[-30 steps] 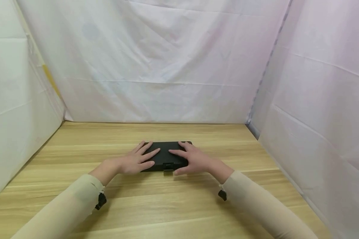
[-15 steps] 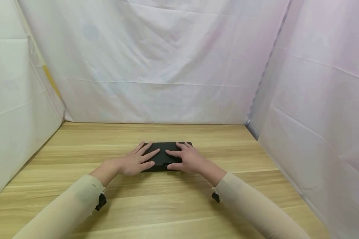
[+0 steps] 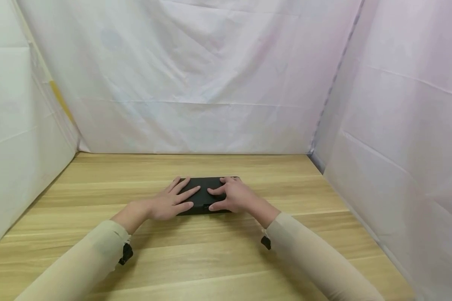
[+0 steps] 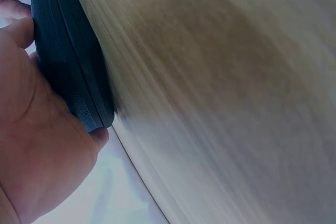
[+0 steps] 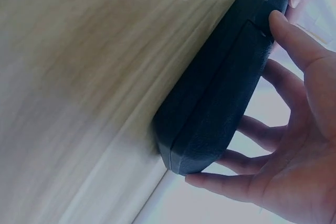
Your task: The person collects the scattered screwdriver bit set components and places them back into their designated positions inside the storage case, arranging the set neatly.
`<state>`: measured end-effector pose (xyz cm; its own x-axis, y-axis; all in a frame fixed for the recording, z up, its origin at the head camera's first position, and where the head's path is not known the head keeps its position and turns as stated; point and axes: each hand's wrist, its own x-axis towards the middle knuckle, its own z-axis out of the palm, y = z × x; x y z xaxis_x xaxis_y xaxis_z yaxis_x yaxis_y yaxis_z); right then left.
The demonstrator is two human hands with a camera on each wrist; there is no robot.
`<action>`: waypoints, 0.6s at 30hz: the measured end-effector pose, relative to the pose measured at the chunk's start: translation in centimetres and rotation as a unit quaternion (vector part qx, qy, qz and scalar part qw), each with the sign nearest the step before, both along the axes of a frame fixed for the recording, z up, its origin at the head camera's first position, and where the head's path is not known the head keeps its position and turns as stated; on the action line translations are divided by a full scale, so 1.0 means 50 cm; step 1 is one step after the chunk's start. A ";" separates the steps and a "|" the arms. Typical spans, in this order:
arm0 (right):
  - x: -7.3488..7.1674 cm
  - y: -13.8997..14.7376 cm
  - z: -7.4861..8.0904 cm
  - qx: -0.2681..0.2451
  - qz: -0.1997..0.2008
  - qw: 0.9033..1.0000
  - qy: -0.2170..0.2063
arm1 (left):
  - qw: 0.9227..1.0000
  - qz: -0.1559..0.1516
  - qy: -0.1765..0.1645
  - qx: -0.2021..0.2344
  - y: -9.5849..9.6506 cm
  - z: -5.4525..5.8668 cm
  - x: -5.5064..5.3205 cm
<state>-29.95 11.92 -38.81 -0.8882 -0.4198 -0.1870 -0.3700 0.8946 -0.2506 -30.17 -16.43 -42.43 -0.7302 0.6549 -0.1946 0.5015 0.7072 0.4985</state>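
Note:
A black hard case [image 3: 207,184] lies flat and closed on the wooden table, its long side towards me. A small latch [image 3: 206,206] sits at the middle of its front edge. My left hand [image 3: 165,205] rests on the left part of the lid with its fingers spread. My right hand [image 3: 238,196] is over the right part, fingertips on the lid and thumb at the front beside the latch. In the right wrist view, that thumb [image 5: 291,38] touches the case's front near the latch. The case's contents are hidden.
The wooden table [image 3: 196,259] stretches around the case on all sides. White cloth hangs behind it [image 3: 196,75] and along the left and right sides. Each sleeve carries a small black device near the wrist.
My right hand has moved left, and its thumb has come up from below the latch onto the case's front. The latch flap no longer sticks out. My left hand stays in place.

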 end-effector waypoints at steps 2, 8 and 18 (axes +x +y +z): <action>-0.001 -0.001 0.003 0.002 -0.004 1.000 -0.004 | 1.000 -0.001 0.001 0.005 -0.001 -0.004 -0.002; 0.000 -0.004 0.010 0.010 -0.008 1.000 -0.008 | 1.000 -0.006 0.001 0.024 -0.001 -0.008 -0.003; -0.001 -0.005 0.016 0.013 -0.001 1.000 -0.003 | 1.000 0.001 -0.002 0.003 0.008 0.017 0.006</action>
